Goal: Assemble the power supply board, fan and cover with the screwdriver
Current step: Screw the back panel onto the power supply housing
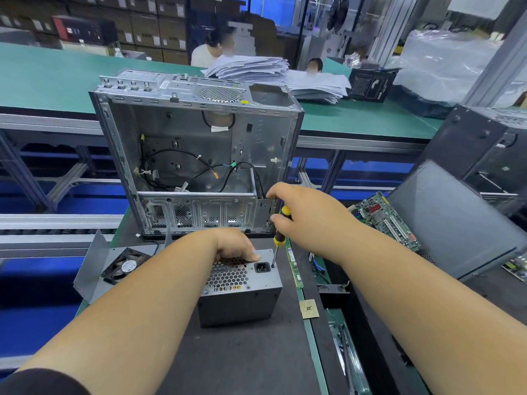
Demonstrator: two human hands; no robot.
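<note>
A grey power supply box (pixel 242 303) stands on the dark mat, its perforated face with a power socket turned up. My left hand (pixel 233 245) grips its far top edge, thumb lying on the face. In my right hand (pixel 302 212) I hold a yellow-and-black screwdriver (pixel 281 232) upright, its tip at the right corner of the face beside the socket. A black fan (pixel 125 266) lies to the left against a bent grey metal cover plate (pixel 91 269). The open silver computer case (pixel 196 155) stands just behind.
A memory stick (pixel 295 269) and a CPU chip (pixel 308 308) lie right of the box. A green motherboard (pixel 385 218) and a dark side panel (pixel 456 223) lie at the right. Paper stacks (pixel 256 71) sit on the far green bench, where people sit.
</note>
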